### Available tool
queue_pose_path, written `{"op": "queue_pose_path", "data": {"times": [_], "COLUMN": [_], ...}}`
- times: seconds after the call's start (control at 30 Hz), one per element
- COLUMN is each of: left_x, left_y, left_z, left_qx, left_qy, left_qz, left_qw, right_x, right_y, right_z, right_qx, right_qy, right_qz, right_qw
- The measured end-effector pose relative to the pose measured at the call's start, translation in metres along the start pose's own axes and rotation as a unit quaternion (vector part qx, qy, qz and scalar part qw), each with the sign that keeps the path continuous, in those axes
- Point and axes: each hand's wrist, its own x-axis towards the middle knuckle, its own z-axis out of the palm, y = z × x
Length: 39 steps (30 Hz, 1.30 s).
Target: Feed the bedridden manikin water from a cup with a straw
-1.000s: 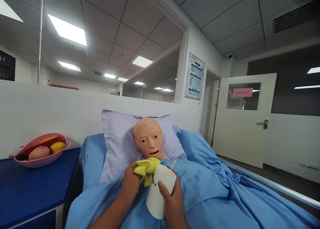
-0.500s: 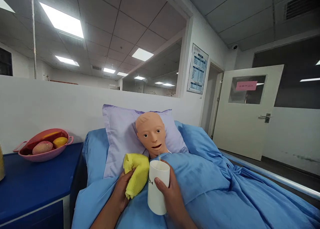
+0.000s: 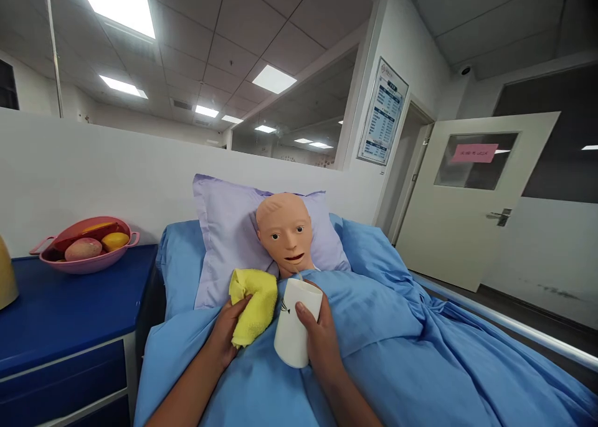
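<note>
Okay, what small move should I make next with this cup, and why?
I'd perhaps ease the white cup, held in the right hand, slightly toward the manikin's mouth: the straw leans that way, but I can't tell whether its tip touches it.

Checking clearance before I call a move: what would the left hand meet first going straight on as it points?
Beyond the cloth it holds, the left hand would probably meet the manikin's head first. Depth is unclear, so the pillow or blanket might come sooner.
</note>
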Motion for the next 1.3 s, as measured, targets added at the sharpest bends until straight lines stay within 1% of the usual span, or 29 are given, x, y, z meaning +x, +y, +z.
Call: {"op": "queue_pose_path", "data": {"times": [0.13, 0.3, 0.37, 0.47, 0.6, 0.77, 0.83, 1.0, 1.13, 1.2, 1.3], "left_x": [0.0, -0.006, -0.008, -0.009, -0.009, -0.009, -0.009, -0.01, -0.009, -0.009, -0.008], "left_y": [-0.001, 0.004, 0.005, 0.006, 0.006, 0.006, 0.006, 0.007, 0.004, 0.003, 0.001], "left_z": [-0.001, 0.009, 0.011, 0.011, 0.009, 0.009, 0.01, 0.01, 0.007, 0.004, 0.002], "left_qx": [-0.006, -0.01, -0.015, -0.014, -0.002, -0.004, -0.007, -0.01, 0.0, 0.002, -0.002], "left_qy": [-0.007, 0.02, 0.017, 0.009, 0.014, 0.047, 0.051, 0.036, 0.026, 0.019, 0.013], "left_qz": [0.009, 0.007, 0.01, 0.013, 0.009, 0.007, 0.003, -0.001, 0.003, 0.012, 0.02], "left_qw": [1.0, 1.0, 1.0, 1.0, 1.0, 0.999, 0.999, 0.999, 1.0, 1.0, 1.0], "right_x": [0.003, 0.005, 0.004, 0.003, 0.001, 0.002, 0.002, 0.002, 0.002, 0.002, 0.002], "right_y": [-0.001, -0.001, -0.002, -0.005, -0.006, -0.001, 0.0, 0.001, 0.003, 0.003, 0.003], "right_z": [0.002, 0.006, 0.006, 0.004, 0.002, 0.0, 0.0, 0.0, 0.0, 0.0, 0.0], "right_qx": [0.006, 0.012, 0.011, 0.008, 0.001, 0.006, 0.004, -0.021, -0.034, -0.035, -0.021], "right_qy": [-0.011, -0.03, -0.031, -0.023, -0.003, 0.014, 0.015, 0.002, 0.002, 0.001, -0.003], "right_qz": [-0.001, 0.0, 0.001, -0.002, -0.014, -0.011, -0.008, -0.017, -0.022, -0.026, -0.015], "right_qw": [1.0, 0.999, 0.999, 1.0, 1.0, 1.0, 1.0, 1.0, 0.999, 0.999, 1.0]}}
